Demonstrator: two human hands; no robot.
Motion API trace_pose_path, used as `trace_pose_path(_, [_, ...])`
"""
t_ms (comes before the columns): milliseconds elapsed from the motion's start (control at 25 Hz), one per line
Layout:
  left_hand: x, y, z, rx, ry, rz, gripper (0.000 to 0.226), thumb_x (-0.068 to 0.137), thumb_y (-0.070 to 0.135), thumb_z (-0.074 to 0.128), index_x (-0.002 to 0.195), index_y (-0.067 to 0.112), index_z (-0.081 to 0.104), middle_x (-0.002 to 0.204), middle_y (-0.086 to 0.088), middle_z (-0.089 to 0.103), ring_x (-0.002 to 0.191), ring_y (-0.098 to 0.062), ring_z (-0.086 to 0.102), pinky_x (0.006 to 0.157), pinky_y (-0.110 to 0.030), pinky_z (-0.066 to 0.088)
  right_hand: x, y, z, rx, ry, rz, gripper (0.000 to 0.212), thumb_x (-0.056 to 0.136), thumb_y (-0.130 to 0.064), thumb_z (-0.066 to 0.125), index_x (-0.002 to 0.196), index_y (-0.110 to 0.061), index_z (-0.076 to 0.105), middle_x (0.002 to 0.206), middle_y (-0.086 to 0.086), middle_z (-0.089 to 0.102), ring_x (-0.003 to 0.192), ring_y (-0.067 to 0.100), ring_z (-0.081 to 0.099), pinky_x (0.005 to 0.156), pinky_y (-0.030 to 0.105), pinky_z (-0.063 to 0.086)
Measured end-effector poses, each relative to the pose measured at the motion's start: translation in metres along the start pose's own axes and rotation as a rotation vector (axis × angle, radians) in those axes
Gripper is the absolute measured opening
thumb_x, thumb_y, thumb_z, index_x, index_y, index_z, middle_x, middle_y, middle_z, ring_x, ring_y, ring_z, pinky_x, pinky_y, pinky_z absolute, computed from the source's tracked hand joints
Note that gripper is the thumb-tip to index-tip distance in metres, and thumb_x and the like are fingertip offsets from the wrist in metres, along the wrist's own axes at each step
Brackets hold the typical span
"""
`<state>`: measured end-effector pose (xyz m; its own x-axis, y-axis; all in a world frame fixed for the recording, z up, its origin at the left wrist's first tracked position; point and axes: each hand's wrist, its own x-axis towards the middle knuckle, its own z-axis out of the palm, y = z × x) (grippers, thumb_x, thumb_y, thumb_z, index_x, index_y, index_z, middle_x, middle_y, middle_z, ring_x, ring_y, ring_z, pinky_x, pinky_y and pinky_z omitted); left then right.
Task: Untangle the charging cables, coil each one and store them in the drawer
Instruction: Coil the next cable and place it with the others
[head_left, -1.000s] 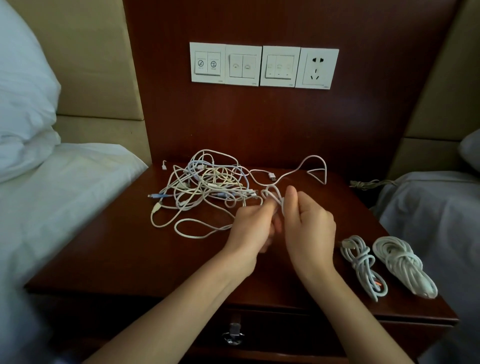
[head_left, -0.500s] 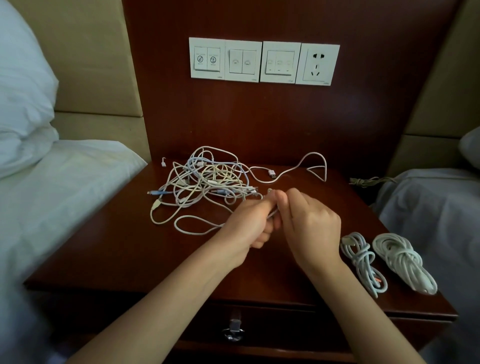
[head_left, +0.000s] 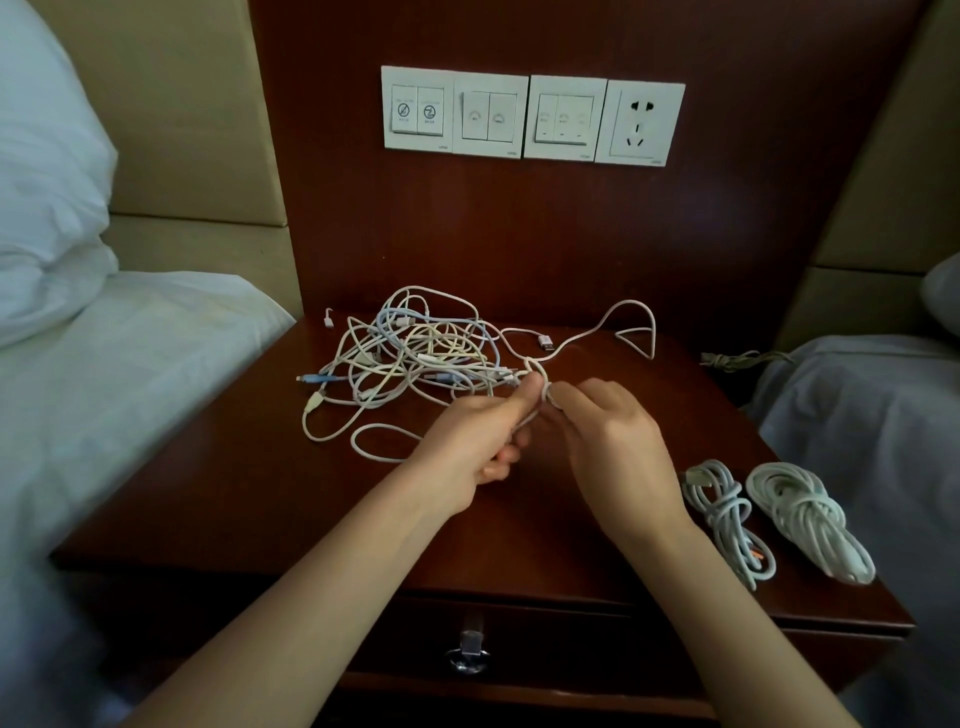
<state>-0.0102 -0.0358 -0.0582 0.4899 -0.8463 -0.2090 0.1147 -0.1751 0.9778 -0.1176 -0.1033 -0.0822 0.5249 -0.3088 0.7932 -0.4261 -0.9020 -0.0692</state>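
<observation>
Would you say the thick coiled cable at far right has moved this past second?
No; the coiled cable stays by the nightstand's right front corner.

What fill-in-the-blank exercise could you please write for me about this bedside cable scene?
1. The left hand and right hand both pinch a ____ cable beside the tangled pile.
2. On the nightstand, ____ cables are already coiled: a thinner coil and a thicker coil.
3. The drawer is ____.
4. The wall socket has ____ plugged in.
Missing words: white; two; closed; nothing.
</observation>
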Motion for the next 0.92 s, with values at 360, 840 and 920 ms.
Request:
trace_pose_path(360, [0.007, -0.005, -0.003, 0.212, 0.13, 0.242, 0.039, 0.091, 0.046, 0.053, 0.071, 0.013, 0.057, 0.069, -0.007, 0.041, 0.057, -0.014, 0.037, 0.054, -0.025, 0.028, 0.0, -0.012, -0.002, 0.189, 0.009, 0.087, 0.02, 0.083, -0.003, 0.055, 0.096, -0.004, 0.071, 0.082, 0.007, 0.061, 0.069, 0.018, 0.057, 0.056, 0.02, 0.041])
trace_pose_path(840, [0.009, -0.002, -0.022, 0.381, -0.195, 0.552, 0.024, 0.091, 0.037, 0.054, 0.082, 0.023, 0.071, 0.065, 0.005, 0.063, 0.062, -0.003, 0.052, 0.065, -0.019, 0.038, 0.014, -0.002, -0.035, 1.401, -0.573, 0.89, 0.018, 0.092, 0.0, 0.048, 0.099, 0.001, 0.065, 0.085, 0.01, 0.072, 0.077, 0.014, 0.071, 0.068, 0.017, 0.056])
trace_pose_path(920, [0.011, -0.002, -0.022, 0.517, -0.078, 0.625, 0.029, 0.09, 0.033, 0.059, 0.065, 0.022, 0.067, 0.056, 0.01, 0.057, 0.056, 0.001, 0.048, 0.059, -0.018, 0.036, 0.012, -0.005, -0.032, 1.188, -0.517, 0.8, 0.02, 0.092, 0.0, 0.05, 0.105, -0.001, 0.065, 0.086, 0.006, 0.071, 0.076, 0.009, 0.07, 0.066, 0.015, 0.054])
